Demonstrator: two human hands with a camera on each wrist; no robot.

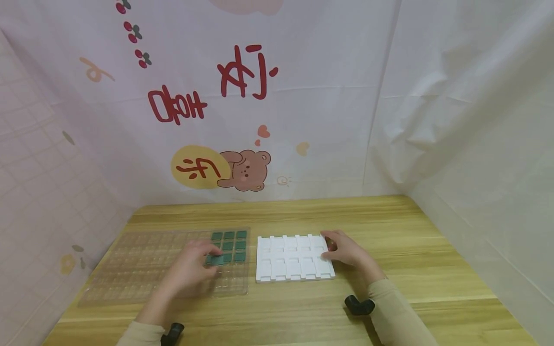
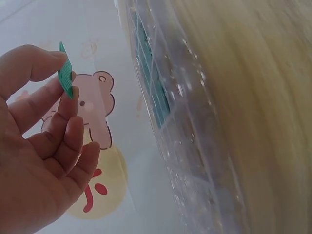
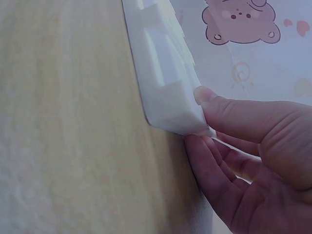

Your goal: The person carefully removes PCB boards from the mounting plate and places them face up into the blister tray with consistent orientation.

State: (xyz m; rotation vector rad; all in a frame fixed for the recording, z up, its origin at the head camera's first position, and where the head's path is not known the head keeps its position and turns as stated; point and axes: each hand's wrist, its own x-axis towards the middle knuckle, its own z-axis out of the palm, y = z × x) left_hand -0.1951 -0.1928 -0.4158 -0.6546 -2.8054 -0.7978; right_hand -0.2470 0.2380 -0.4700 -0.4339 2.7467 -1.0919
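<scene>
Between thumb and fingertips, my left hand (image 1: 193,265) pinches a thin green square chip (image 2: 65,74), raised above the clear plastic tray in the left wrist view. The clear compartment tray (image 1: 143,259) lies on the left of the table. Several more green squares (image 1: 228,245) sit in its cells near the right end. A white tray (image 1: 294,262) with rows of recessed slots lies flat just to its right. My right hand (image 1: 347,252) holds the white tray's right edge, thumb on top and fingers at its side in the right wrist view.
Everything lies on a wood-grain table (image 1: 298,312). A white printed cloth (image 1: 320,115) hangs behind it, and pale cloth walls stand at both sides. A black piece (image 1: 359,305) is at the right wrist, another (image 1: 172,334) at the left.
</scene>
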